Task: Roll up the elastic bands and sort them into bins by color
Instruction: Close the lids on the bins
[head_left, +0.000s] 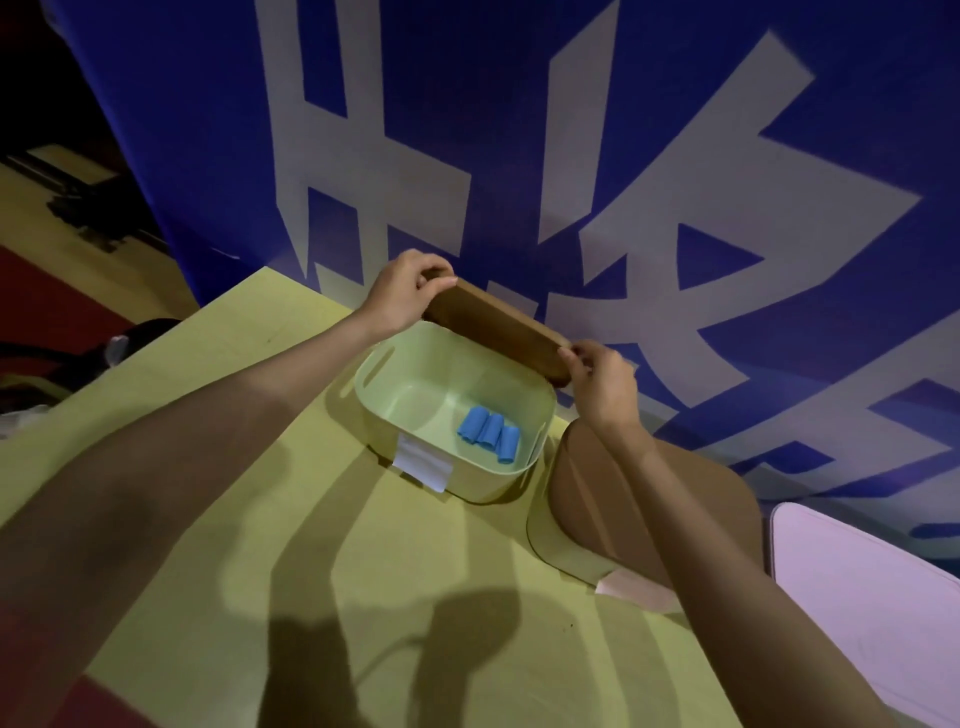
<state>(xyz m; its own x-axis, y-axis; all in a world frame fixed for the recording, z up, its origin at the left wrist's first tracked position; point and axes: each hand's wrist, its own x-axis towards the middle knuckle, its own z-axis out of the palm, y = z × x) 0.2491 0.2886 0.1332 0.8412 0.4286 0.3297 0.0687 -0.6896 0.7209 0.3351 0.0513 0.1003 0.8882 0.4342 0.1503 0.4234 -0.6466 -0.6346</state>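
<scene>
A pale green bin (384, 400) stands on the yellow table (291, 545) near its far edge. Three rolled blue elastic bands (490, 433) lie side by side on the bin's floor at the right. A brown wooden lid (493, 325) is tilted up over the bin's far rim. My left hand (402, 293) grips the lid's left end and my right hand (602, 382) grips its right end.
A second bin with a brown lid (587, 499) on it sits right of the green one, partly behind my right forearm. A pink bin or lid (857, 597) lies at the far right. A blue banner (519, 130) with white characters hangs behind the table.
</scene>
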